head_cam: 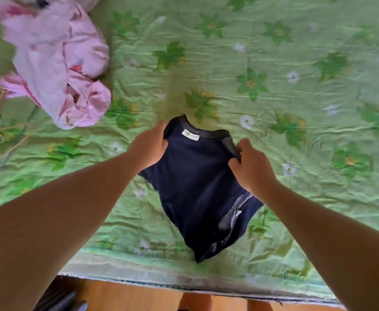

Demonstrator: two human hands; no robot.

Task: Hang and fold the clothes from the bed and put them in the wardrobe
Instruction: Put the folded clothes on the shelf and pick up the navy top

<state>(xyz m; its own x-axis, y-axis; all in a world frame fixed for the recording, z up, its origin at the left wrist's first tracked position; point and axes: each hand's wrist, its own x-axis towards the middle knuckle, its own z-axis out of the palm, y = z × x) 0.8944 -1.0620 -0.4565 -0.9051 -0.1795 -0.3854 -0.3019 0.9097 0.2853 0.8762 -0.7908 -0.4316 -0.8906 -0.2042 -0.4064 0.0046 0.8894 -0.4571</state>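
- Navy shirt (197, 187): held between the two hands by its collar end, above the bed; a white label (190, 138) is seen inside the neckline, and grey-white stripes (233, 212) are seen on the side below the right hand. The lower end hangs toward the near edge of the bed.
- Left hand (149, 148): clamped on the shirt's collar at its left side, with the fingers curled over the fabric edge.
- Right hand (251, 167): clamped on the collar's right side, with the fabric pinched between thumb and fingers. The two hands are kept apart, the neckline stretched between them.
- Bed (296, 108): covered by a crumpled green floral spread, lying beneath and beyond both hands.
- Pink garment (65, 63): bunched in a heap on the bed, well away beyond and outside the left hand.
- Wooden floor (139, 297): visible beneath the forearms, at the near edge of the bed.
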